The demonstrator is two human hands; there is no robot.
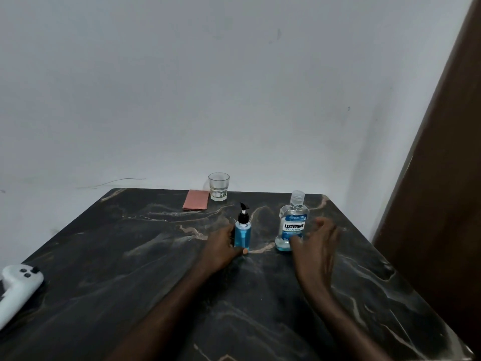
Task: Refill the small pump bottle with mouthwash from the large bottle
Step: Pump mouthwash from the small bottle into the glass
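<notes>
The scene is dim and evenly lit, with a cool grey cast across the plain white wall (208,87). The dark marble-patterned tabletop (130,282) shows faint sheen at centre frame and only soft shadows. Wide-angle distortion bends the brown panel (442,178) at the right edge. The right hand (316,243) shows motion blur at its fingers.

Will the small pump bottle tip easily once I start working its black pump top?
Probably: the small pump bottle is tall and narrow with a small base. Its smooth plastic may slip. The left hand looks wrapped round it, which should steady it.
</notes>
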